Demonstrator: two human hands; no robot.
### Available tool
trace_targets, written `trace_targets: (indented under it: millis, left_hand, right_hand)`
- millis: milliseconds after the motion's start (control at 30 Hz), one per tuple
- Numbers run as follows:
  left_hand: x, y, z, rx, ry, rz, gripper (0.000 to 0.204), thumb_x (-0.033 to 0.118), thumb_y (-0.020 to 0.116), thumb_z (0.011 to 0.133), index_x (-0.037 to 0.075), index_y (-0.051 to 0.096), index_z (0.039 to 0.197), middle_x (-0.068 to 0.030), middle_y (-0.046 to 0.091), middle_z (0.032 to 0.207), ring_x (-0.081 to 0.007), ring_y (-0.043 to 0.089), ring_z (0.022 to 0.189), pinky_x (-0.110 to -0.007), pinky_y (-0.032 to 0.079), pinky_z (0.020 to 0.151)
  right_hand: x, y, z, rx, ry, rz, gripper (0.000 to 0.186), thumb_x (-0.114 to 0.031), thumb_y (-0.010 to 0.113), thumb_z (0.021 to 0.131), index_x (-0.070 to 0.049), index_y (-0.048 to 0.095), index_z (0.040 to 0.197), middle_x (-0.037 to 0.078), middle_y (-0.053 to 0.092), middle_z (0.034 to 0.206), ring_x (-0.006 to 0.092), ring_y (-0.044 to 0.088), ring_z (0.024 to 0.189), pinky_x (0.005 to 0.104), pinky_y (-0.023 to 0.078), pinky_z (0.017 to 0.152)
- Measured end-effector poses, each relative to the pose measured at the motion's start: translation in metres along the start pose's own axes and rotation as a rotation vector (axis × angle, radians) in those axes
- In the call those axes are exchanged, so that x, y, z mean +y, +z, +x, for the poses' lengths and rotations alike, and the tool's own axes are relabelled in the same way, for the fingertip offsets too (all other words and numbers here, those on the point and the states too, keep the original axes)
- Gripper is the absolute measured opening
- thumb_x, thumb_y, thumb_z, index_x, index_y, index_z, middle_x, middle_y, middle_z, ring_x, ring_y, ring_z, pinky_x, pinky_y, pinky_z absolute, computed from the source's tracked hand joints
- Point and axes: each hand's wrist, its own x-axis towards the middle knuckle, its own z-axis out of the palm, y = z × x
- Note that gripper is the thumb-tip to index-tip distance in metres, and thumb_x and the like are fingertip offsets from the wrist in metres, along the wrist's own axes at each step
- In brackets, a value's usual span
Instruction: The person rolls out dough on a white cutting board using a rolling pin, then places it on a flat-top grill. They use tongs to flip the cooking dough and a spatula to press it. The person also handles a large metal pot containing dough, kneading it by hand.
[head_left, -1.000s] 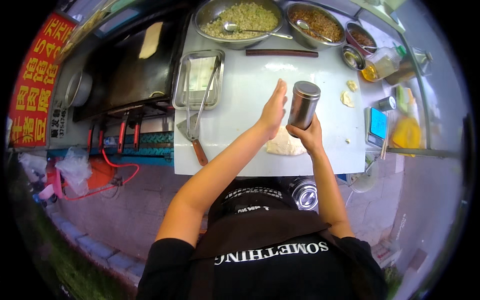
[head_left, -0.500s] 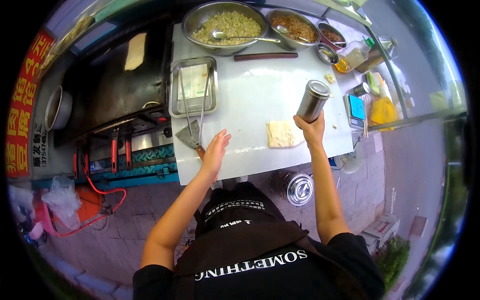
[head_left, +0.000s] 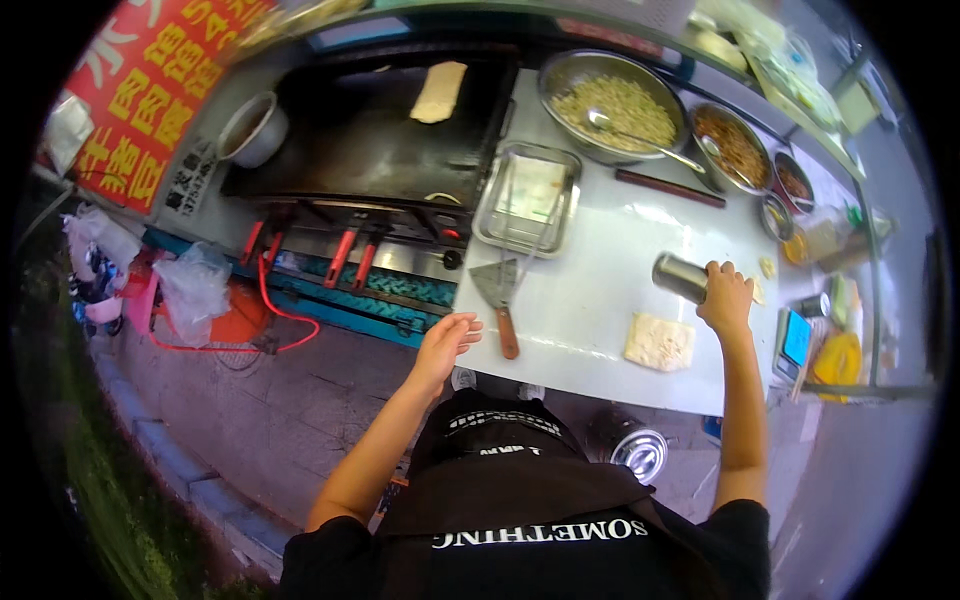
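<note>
My right hand is wrapped round a cylindrical steel canister, tipped with its far end to the left over the white tabletop. Just below the canister lies a folded, flat square of pale dough. Nothing is in my left hand, held with fingers stretched out at the table's front left corner. Beside it rests a scraper with a wooden handle and a wide metal blade. Metal tongs lean across a steel tray behind the scraper.
Left of the table is a dark griddle with a strip of dough on it. Bowls of green filling and brown filling stand at the back, near a dark rod. A scale sits at right.
The view has swung left, so the table appears further right. The canister has gone from nearly upright to lying over sideways in my right hand. My left hand remains open.
</note>
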Motion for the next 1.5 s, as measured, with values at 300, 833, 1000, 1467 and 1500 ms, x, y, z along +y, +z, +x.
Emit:
trace_targets:
  millis: [300,833,1000,1467,1500]
  left_hand:
    - [0.097,-0.084,0.127,0.079,0.461,0.102,0.028,0.014,0.054,0.095,0.001,0.057,0.120,-0.0076,0.062,0.116,-0.0137,0.057,0.108,-0.028,0.043,0.094]
    - [0.210,-0.123,0.515,0.236,0.766,1.289,0.069,0.039,0.048,0.093,0.001,0.025,0.147,-0.0168,0.020,0.155,-0.0353,0.015,0.144,-0.050,0.013,0.116]
    - [0.198,-0.134,0.497,0.162,0.778,1.345,0.067,0.041,0.046,0.094,0.006,0.028,0.147,-0.0134,0.019,0.156,-0.0320,0.014,0.145,-0.051,0.012,0.116]
    - [0.134,-0.144,0.346,0.009,0.625,1.201,0.077,0.025,0.063,0.085,-0.007,0.024,0.144,-0.0260,0.018,0.153,-0.0410,0.012,0.143,-0.052,0.010,0.116]
    - [0.132,-0.139,0.345,0.006,0.605,1.150,0.078,0.023,0.064,0.084,-0.007,0.023,0.144,-0.0273,0.017,0.153,-0.0413,0.011,0.143,-0.051,0.010,0.116]
  right_hand:
    - [-0.064,0.027,0.052,-0.110,-0.181,-0.434,0.032,-0.020,0.059,0.082,-0.010,0.063,0.112,0.015,0.056,0.119,0.0325,0.047,0.118,0.0503,0.028,0.104]
    - [-0.332,0.069,-0.096,-0.085,0.376,0.822,0.047,-0.008,0.078,0.067,0.000,0.059,0.109,0.015,0.050,0.103,0.0324,0.052,0.097,0.0400,0.043,0.088]
    - [-0.314,0.049,-0.171,-0.058,0.492,0.943,0.036,0.000,0.070,0.070,-0.001,0.060,0.105,0.013,0.049,0.097,0.0293,0.055,0.091,0.0359,0.047,0.081]
    - [-0.346,-0.070,0.168,0.144,-0.081,0.666,0.022,-0.020,0.065,0.083,-0.010,0.067,0.103,0.013,0.061,0.088,0.0325,0.062,0.081,0.0414,0.050,0.068]
    - [-0.338,-0.053,0.197,0.126,-0.180,0.538,0.023,-0.023,0.066,0.082,-0.010,0.067,0.102,0.013,0.061,0.087,0.0335,0.062,0.083,0.0440,0.049,0.070]
